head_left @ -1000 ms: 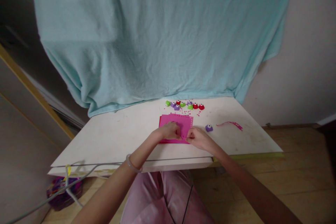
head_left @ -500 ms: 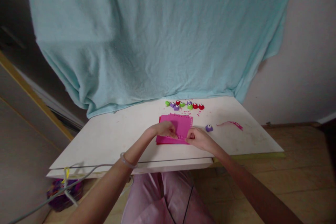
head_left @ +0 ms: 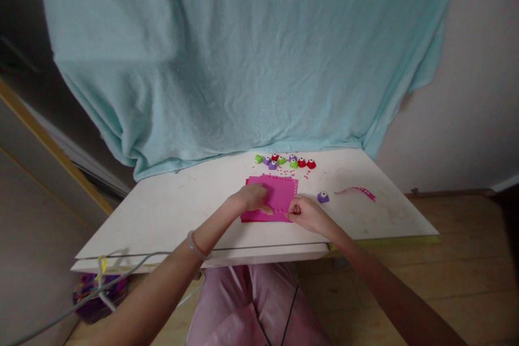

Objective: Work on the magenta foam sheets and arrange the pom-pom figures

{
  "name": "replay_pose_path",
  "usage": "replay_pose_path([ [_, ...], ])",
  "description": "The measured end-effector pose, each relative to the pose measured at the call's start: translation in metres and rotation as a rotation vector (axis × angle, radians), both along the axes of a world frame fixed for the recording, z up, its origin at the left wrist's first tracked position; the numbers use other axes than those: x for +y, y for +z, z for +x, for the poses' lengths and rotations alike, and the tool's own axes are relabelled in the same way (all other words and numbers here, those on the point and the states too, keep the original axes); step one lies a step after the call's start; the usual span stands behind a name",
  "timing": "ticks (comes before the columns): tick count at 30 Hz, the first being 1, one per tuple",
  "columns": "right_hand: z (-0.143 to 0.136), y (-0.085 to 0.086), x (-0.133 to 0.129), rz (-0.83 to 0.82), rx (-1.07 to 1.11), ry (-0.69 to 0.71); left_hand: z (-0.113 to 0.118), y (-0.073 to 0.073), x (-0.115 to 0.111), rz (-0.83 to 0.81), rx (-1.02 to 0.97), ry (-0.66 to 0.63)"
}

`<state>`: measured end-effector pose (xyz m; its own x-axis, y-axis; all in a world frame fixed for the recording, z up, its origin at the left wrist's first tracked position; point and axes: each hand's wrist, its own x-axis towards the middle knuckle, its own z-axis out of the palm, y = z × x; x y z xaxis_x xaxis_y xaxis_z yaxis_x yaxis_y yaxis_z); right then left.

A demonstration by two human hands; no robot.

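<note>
Pink paper sheets (head_left: 281, 193) lie stacked on the white table, with a row of small punched shapes along the top and right edges and more cuts near the bottom. A red edge shows beneath them at the left. My left hand (head_left: 256, 198) rests on the pink paper with its thumb stretched toward the lower row of cuts and its fingers apart. At the lower right corner, my right hand (head_left: 303, 212) pinches the edge of the pink paper between thumb and fingers.
Several small red, green and purple punches (head_left: 293, 164) stand behind the paper among pink scraps. One purple punch (head_left: 323, 197) sits right of my right hand, near a curled pink strip (head_left: 363, 191). A blue cloth (head_left: 259, 65) hangs behind; a cable (head_left: 133, 270) crosses the table's left front edge.
My left hand has opened out from a tighter grip and now lies flatter on the paper. My right hand has hardly moved.
</note>
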<state>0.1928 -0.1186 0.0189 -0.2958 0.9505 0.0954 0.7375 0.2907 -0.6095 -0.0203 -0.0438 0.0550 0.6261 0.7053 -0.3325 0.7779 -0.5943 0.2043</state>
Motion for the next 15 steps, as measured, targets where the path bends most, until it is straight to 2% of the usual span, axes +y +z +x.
replay_pose_path([
  [6,0.001,-0.001,0.000,0.001,0.017,0.010,-0.028,-0.011,0.012,0.035,0.001,-0.034],
  [11,0.003,-0.004,0.001,-0.002,-0.001,0.025,-0.048,-0.007,0.016,-0.018,0.072,0.002],
  [13,0.001,-0.001,-0.003,0.061,-0.020,0.018,-0.050,-0.003,0.015,-0.056,0.095,0.027],
  [15,-0.004,0.005,-0.013,0.214,-0.039,0.024,-0.049,-0.001,0.015,-0.082,0.096,0.045],
])
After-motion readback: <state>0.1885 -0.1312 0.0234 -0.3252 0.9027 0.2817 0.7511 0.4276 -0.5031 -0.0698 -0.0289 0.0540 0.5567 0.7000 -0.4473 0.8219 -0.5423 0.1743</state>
